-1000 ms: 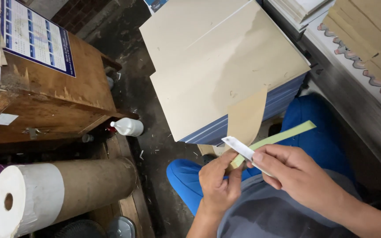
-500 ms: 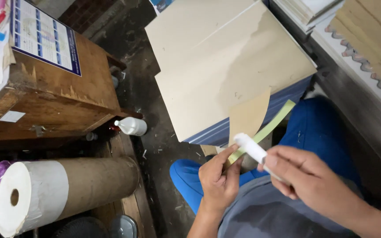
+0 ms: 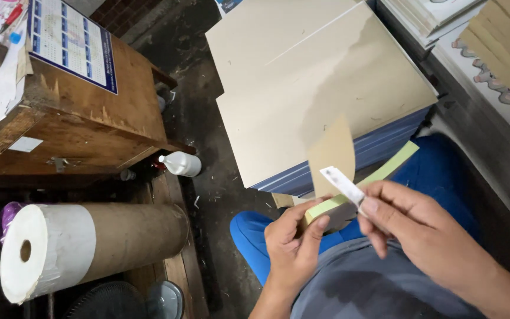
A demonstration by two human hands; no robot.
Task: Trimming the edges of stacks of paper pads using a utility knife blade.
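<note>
Peeling at the green strip.
My left hand pinches the flat green strip; my right hand grips a white tab above it.

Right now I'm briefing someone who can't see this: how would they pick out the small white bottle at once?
Start at the big wooden crate on the left. Just off its lower right corner, on the dark floor, lies the white bottle, tipped on its side. It is the only small white plastic thing there; the large paper roll below it is far bigger, brown with a white end.
</note>
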